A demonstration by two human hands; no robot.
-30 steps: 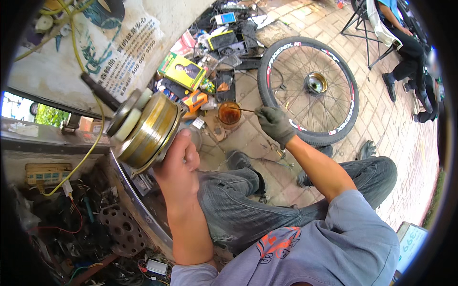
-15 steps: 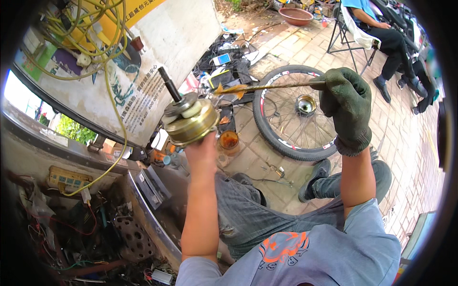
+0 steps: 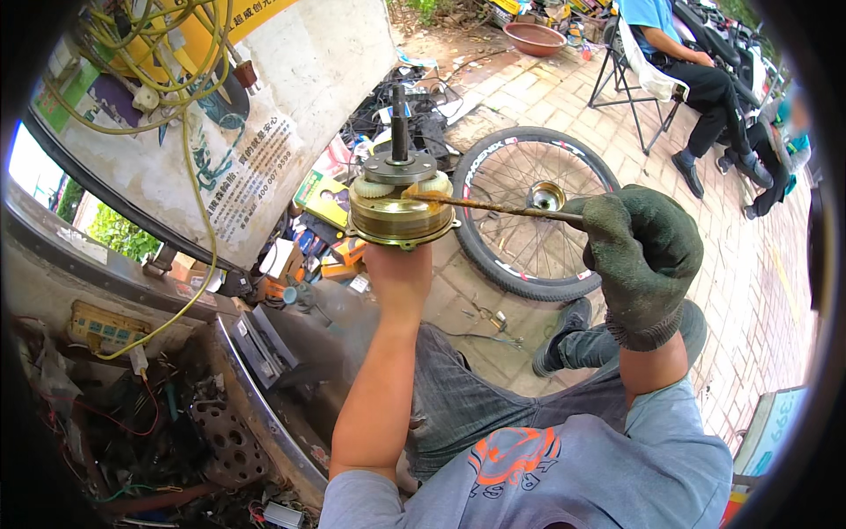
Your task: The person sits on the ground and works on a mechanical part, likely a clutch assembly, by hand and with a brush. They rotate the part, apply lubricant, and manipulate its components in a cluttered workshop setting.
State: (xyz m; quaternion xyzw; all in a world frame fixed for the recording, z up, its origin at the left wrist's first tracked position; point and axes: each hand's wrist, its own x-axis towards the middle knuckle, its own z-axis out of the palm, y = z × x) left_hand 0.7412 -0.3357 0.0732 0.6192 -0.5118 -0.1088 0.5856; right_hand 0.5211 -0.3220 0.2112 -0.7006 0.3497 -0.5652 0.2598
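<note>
My bare left hand (image 3: 398, 269) holds up a brass-coloured geared hub motor core (image 3: 401, 220) from beneath; its fingers are mostly hidden under it. A dark shaft (image 3: 399, 123) stands nearly upright from the top plate, and whitish plastic gears (image 3: 374, 189) show below that plate. My right hand (image 3: 648, 256), in a dark green work glove, is closed around the end of a thin rod (image 3: 511, 209). Orange-brown grease (image 3: 427, 197) coats the rod's far tip, which lies at the right-hand gear and appears to touch it.
Beyond my hands, a bicycle wheel (image 3: 606, 256) lies on the paving. Boxes and clutter (image 3: 322, 203) lie left of it. A metal-edged cabinet (image 3: 264, 410) with tangled parts stands at left, under yellow cables (image 3: 187, 150). A person (image 3: 696, 79) sits on a folding chair at far right.
The motor core has moved right, and its shaft has tipped from leaning left to nearly upright. My right hand and the rod have come lower, bringing the greasy tip to the gears.
</note>
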